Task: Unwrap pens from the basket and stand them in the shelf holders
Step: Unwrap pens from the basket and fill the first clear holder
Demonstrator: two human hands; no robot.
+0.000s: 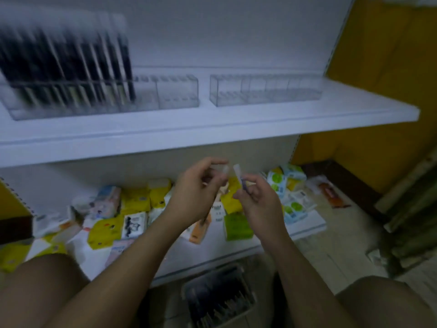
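My left hand [201,185] and my right hand [256,200] are raised close together in front of the lower shelf. The left hand grips a pen [212,204] that runs down below its palm, its clear tip near the fingertips. Between its fingers, the right hand pinches a clear wrapper [238,175]. Below, between my knees, sits the basket [217,297] with several dark wrapped pens. On the white upper shelf [212,129] the left clear holder [99,95] is partly filled with standing dark pens [66,60]. The right clear holder [264,89] holds none.
Several yellow, green and white packets [132,209] lie scattered on the lower shelf behind my hands. A yellow wall [378,55] stands to the right, and dark boards lean at the far right edge. My knees frame the basket.
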